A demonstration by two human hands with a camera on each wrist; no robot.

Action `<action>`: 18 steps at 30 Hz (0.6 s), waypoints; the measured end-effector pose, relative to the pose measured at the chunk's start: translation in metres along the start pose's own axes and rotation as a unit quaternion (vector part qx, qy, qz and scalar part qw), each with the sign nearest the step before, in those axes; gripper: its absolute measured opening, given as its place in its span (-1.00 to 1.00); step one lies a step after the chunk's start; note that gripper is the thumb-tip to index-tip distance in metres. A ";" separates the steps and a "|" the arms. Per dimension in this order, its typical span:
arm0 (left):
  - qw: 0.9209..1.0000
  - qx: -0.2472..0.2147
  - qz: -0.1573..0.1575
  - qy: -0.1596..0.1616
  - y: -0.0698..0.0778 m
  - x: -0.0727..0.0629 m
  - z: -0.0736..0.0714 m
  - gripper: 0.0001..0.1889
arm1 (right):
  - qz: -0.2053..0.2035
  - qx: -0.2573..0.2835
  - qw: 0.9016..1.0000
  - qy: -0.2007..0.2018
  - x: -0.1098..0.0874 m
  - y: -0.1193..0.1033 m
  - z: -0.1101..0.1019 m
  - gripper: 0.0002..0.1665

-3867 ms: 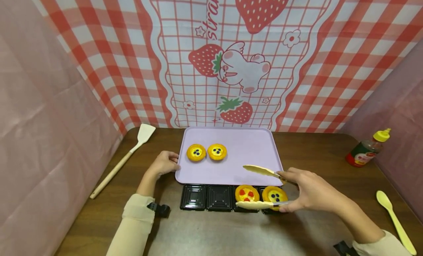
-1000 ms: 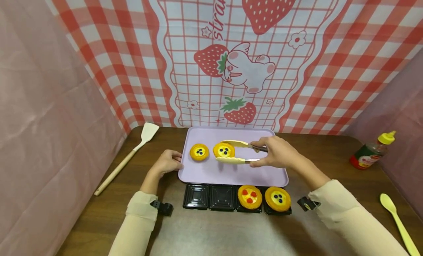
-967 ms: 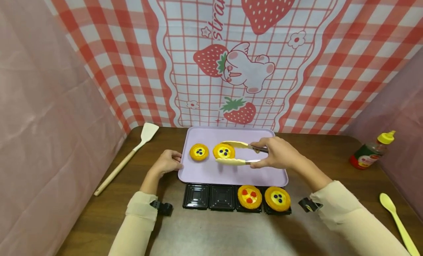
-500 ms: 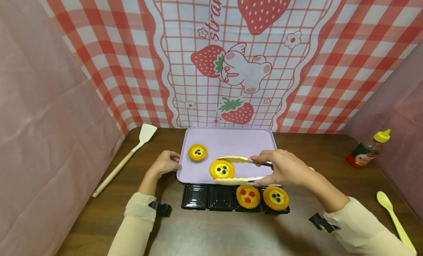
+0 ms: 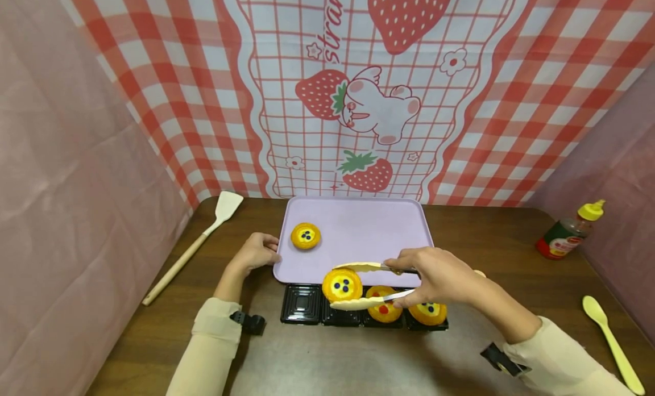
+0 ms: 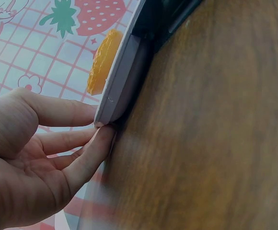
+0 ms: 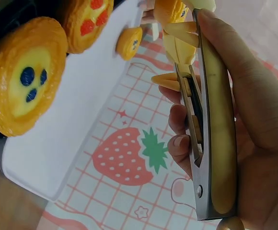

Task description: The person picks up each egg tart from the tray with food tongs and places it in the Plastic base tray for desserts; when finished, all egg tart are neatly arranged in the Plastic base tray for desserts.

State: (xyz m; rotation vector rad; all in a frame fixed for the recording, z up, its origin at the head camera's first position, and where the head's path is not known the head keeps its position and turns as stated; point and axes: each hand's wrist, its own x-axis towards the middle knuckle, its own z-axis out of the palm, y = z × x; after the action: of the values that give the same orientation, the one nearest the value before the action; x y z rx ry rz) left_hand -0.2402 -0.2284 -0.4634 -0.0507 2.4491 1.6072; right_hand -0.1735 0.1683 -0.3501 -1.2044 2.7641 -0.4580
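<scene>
My left hand (image 5: 254, 251) pinches the left rim of the lilac tray (image 5: 378, 225); the left wrist view shows the thumb and fingers on either side of the tray's edge (image 6: 111, 100). In my right hand (image 5: 445, 274) are cream-tipped tongs (image 5: 358, 303), gripped around their metal arms (image 7: 218, 120). Between the tong tips is a blueberry-topped egg tart (image 5: 341, 286), over the second black square holder from the left. One more blueberry tart (image 5: 306, 236) sits on the tray's left side. A strawberry-topped tart (image 5: 382, 309) and a blueberry tart (image 5: 428, 315) occupy the two right holders, partly covered by the tongs and hand.
The leftmost black holder (image 5: 301, 304) lies along the tray's front edge. A white spatula (image 5: 204, 237) with a wooden handle is at the left. On the right stand a yellow-capped squeeze bottle (image 5: 568, 231) and, nearer, a pale yellow spoon (image 5: 611, 342).
The right hand with the tongs first reached back to the tray, took the right-hand blueberry tart there, and carried it forward to above the second holder. The left hand stayed at the rim.
</scene>
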 end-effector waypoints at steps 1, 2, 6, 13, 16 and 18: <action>1.000 0.000 0.000 0.000 0.000 0.000 0.000 -0.51 | -0.001 0.000 1.000 -0.004 0.000 0.000 0.002 -0.16; 1.000 -0.001 -0.001 0.000 0.000 0.000 0.000 -0.51 | -0.002 0.000 1.000 -0.007 0.000 0.000 0.004 -0.18; 1.000 -0.003 -0.005 0.000 0.000 0.000 0.000 -0.51 | -0.011 0.001 1.000 -0.016 0.001 0.002 0.012 -0.22; 1.000 0.000 -0.005 0.004 0.001 -0.001 -0.001 -0.52 | -0.023 -0.003 0.999 -0.023 0.004 0.005 0.025 -0.24; 1.000 0.000 -0.006 0.005 0.001 0.000 -0.001 -0.52 | -0.025 -0.008 0.999 -0.021 0.004 0.006 0.028 -0.24; 1.000 -0.001 -0.008 0.006 0.000 0.000 -0.001 -0.52 | -0.025 -0.012 0.999 -0.020 0.004 0.007 0.030 -0.23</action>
State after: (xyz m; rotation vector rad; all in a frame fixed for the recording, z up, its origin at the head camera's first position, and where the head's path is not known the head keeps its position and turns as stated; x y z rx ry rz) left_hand -0.2405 -0.2289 -0.4627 -0.0801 2.4501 1.6064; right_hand -0.1752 0.1627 -0.3808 -1.2772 2.7182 -0.4026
